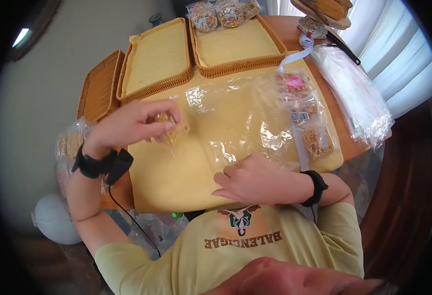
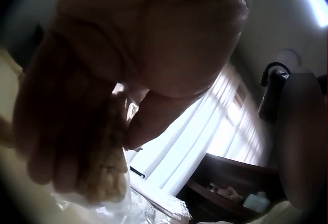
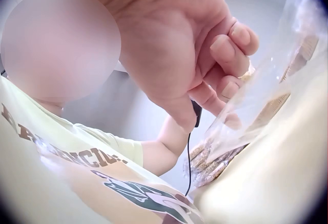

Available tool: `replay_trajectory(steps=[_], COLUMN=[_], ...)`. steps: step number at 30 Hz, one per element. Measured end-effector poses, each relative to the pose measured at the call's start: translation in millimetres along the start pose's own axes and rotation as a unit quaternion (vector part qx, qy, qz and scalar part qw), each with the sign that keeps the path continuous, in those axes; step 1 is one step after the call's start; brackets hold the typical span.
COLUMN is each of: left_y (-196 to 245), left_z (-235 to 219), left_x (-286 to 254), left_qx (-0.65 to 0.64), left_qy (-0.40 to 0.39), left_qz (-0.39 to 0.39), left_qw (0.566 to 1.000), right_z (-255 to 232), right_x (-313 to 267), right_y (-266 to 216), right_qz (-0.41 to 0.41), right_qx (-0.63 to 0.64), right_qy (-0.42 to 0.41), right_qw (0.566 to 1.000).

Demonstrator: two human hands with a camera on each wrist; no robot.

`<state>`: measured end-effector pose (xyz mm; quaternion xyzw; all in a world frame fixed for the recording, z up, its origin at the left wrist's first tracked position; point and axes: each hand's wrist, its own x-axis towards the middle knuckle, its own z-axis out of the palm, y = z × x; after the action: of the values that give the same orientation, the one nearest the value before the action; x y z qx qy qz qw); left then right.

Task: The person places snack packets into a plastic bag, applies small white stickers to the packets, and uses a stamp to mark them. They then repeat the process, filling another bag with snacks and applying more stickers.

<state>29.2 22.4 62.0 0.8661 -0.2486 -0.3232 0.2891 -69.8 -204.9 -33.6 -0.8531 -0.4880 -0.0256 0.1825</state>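
My left hand (image 1: pixel 140 123) holds a small clear packet of yellowish snack pieces (image 1: pixel 169 129) above the left of the cloth. In the left wrist view, fingers and thumb pinch the snack packet (image 2: pixel 105 170) from both sides. A large clear plastic bag (image 1: pixel 226 128) lies flat on the cloth, with several snack packets (image 1: pixel 316 140) inside its right end. My right hand (image 1: pixel 258 182) is at the bag's near edge, fingers loosely bent. In the right wrist view, the index finger of the right hand (image 3: pixel 174 44) overlaps the clear film of the bag (image 3: pixel 246 106).
Two lined wicker trays (image 1: pixel 154 59) stand at the back; the right one (image 1: pixel 240 46) has snack packs (image 1: pixel 230 14) at its far end. A smaller wicker tray (image 1: pixel 98 88) is at left. A stack of plastic bags (image 1: pixel 353 96) and a white ribbon roll (image 1: pixel 305 40) lie right.
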Motion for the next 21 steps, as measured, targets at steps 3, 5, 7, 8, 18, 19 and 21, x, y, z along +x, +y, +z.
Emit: replay_trajectory(steps=[3, 5, 7, 8, 18, 19, 21], left_y=[-20, -30, -33, -36, -22, -15, -1], left_z=[28, 44, 62, 71, 112, 115, 118], left_x=[1, 9, 20, 26, 82, 87, 95], left_qx=[-0.104, -0.200, -0.249, -0.300, -0.289, -0.288, -0.310], left_qy=[-0.034, -0.068, -0.055, -0.032, -0.138, -0.140, -0.216], left_qz=[-0.020, 0.004, 0.034, 0.052, 0.187, 0.187, 0.187], left_qw=[0.994, 0.977, 0.966, 0.952, 0.929, 0.929, 0.907], right_z=[5, 9, 14, 16, 14, 18, 25], right_x=[4, 4, 3, 4, -1, -1, -2], right_y=[0, 2, 4, 4, 9, 9, 9], right_qz=[0.003, 0.004, 0.006, 0.003, -0.061, -0.059, -0.059], right_qx=[-0.011, -0.015, -0.016, -0.001, -0.027, -0.027, -0.018], right_qy=[0.048, 0.057, 0.066, 0.095, 0.259, 0.260, 0.234], right_qw=[0.999, 0.998, 0.998, 0.995, 0.964, 0.963, 0.970])
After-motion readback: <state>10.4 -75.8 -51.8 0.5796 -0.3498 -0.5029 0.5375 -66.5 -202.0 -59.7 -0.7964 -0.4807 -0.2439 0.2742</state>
